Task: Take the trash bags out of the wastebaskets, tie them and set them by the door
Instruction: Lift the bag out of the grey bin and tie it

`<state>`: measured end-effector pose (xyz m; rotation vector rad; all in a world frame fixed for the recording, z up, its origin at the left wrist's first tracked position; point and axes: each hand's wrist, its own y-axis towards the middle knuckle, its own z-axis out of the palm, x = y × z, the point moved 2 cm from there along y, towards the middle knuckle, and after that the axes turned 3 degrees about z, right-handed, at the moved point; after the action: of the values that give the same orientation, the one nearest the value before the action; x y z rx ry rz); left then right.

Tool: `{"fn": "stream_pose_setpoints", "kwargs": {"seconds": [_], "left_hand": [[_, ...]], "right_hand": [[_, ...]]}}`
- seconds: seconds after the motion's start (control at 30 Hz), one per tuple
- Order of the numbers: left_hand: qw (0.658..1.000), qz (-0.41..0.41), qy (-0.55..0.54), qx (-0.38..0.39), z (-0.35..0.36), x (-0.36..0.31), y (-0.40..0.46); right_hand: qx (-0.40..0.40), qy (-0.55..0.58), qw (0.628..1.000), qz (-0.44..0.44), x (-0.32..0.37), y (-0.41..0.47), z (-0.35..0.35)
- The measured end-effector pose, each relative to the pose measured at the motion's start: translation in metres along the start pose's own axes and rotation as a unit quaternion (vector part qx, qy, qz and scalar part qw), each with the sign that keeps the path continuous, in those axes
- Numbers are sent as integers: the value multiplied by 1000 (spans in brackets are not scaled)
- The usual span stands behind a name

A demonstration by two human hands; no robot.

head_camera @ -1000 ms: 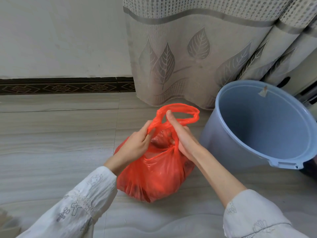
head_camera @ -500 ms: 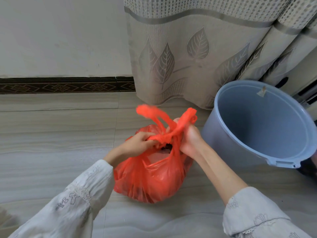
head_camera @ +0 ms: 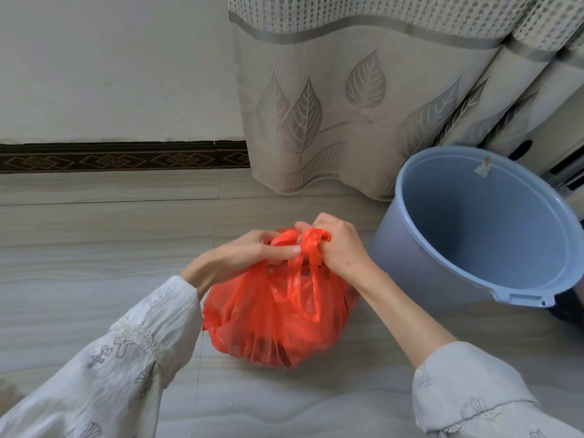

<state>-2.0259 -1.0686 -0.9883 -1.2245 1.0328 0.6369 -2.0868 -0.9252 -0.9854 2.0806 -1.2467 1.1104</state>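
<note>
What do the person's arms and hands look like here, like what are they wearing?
Both arms are in loose white sleeves with pale grey embroidered motifs. The left sleeve has a lacy band near the cuff and reaches almost to the wrist. The right sleeve ends further up, leaving the forearm bare. The left hand and right hand are bare: no gloves, rings or watch visible.

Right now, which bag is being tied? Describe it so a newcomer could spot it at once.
Find the leaf-patterned curtain at the back, then the blue wastebasket on the floor below it. Just left of that wastebasket sits the orange-red trash bag, with the left hand and right hand gripping its handles at the top. It is the only brightly coloured, crinkled thing here.
</note>
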Motion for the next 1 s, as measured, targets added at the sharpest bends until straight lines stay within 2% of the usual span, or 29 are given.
{"fn": "stream_pose_setpoints", "kwargs": {"seconds": [0.1,0.17,0.23,0.37,0.5,0.57,0.63,0.73,0.83,0.9,1.0], "left_hand": [[997,-10,65,-34,2,-5,-2],[991,-17,107,-79,4,-6,-1],[984,-9,118,-134,5,-5,2],[977,28,8,-209,-1,-3,2],[958,83,-144,-234,-8,-7,-4],[921,125,-276,-245,-17,-10,-7],[870,147,-396,-254,-30,-14,-10],[818,163,-469,-290,-39,-16,-12],[765,201,-539,-288,-38,-16,-12],[758,219,-547,-280,-40,-14,-12],[783,218,-508,-286,-45,-10,-14]], "right_hand": [[-26,65,995,65,0,2,-6],[-28,78,994,75,2,2,-10],[-25,140,986,88,3,2,-11],[-3,355,918,175,5,3,-15],[30,410,892,189,7,4,-24],[29,407,897,172,10,4,-25],[16,391,910,139,13,5,-23],[-5,385,916,114,21,6,-22],[-28,412,902,124,24,7,-24],[-42,486,857,164,20,7,-26],[-56,633,740,221,12,7,-25]]}}
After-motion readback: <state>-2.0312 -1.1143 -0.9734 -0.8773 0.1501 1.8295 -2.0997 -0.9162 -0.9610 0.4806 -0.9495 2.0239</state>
